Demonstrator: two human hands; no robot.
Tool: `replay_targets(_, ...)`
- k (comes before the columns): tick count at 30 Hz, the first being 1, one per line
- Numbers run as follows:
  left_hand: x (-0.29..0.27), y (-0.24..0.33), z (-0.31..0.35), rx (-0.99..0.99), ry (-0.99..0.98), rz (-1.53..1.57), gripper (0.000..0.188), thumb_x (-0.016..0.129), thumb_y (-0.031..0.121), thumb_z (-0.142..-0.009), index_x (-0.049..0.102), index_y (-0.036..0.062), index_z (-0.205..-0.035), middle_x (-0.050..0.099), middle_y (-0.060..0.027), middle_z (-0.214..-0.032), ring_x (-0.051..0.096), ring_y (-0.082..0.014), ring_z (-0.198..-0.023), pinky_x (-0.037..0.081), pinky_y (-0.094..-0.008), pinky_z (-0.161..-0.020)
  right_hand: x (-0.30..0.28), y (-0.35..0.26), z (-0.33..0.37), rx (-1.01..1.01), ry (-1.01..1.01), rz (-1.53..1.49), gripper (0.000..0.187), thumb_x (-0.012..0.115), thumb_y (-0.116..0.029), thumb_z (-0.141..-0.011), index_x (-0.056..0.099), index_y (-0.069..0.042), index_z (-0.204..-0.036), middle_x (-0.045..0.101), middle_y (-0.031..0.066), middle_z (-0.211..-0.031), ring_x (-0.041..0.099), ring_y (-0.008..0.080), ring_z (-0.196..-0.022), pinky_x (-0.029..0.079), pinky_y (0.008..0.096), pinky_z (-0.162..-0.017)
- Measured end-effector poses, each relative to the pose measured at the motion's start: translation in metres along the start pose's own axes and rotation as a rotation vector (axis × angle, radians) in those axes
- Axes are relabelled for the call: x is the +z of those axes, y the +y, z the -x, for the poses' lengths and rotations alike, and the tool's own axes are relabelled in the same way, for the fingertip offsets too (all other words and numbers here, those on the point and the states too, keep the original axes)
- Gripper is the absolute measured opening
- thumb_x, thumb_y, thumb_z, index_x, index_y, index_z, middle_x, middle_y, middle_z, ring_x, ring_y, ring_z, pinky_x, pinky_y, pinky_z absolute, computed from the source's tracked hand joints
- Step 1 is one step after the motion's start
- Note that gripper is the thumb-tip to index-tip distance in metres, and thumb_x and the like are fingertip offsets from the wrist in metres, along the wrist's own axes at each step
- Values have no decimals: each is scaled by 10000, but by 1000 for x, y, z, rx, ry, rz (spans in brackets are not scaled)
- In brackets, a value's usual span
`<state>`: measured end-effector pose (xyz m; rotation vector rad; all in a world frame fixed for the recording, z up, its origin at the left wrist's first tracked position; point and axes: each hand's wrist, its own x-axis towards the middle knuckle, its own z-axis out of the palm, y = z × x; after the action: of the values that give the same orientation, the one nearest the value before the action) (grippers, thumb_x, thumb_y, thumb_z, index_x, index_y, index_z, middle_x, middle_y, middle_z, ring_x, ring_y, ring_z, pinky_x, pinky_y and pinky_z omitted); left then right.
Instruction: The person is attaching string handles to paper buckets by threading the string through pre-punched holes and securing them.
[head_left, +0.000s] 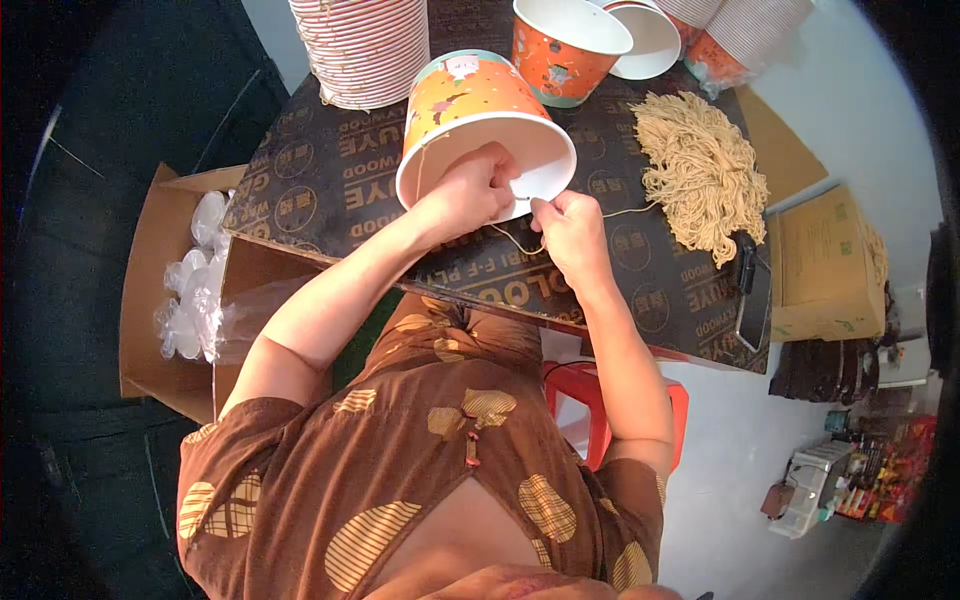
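A paper bucket (470, 95), orange with cartoon figures and a white inside, lies tipped on the table with its mouth toward me. My left hand (478, 188) reaches into the mouth with its fingers curled close to the lower rim; what they grip is hidden. At the rim's lower right, my right hand (575, 232) pinches a thin beige cord (628, 211) between thumb and finger. A small dark spot shows at the rim between both hands. Some cord loops below the bucket, and one strand runs toward a heap of beige cords (700, 175) on the right.
A tall stack of nested buckets (362, 50) stands at the back left. More buckets (568, 50) sit behind. A phone-like device (752, 300) lies at the table's (320, 215) right edge. Cartons (825, 265) flank the table; the left one holds clear plastic pieces (195, 290). A red stool (590, 400) is underneath.
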<state>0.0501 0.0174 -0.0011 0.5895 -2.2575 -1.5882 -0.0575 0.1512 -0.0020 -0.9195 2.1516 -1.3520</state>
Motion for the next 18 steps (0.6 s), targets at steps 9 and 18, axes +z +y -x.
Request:
replay_targets(9, -2, 1, -5, 3, -95, -141, 148, 526, 39, -870, 573, -20, -998, 589, -68, -802, 570, -149, -708, 478, -288, -637, 0, -3, 1, -8, 15, 13, 238, 601, -161, -810, 659, 64, -759, 631, 185, -629, 625, 257, -590, 471, 385, -609)
replay_targets(18, 1, 5, -3, 151, -18, -409, 163, 616, 119, -839, 585, -34, -789, 581, -81, -669, 561, -170, -649, 457, -348, -616, -2, 5, -6, -8, 2, 47, 248, 606, -174, -806, 665, 61, -755, 634, 209, -647, 650, 289, -626, 480, 400, -630)
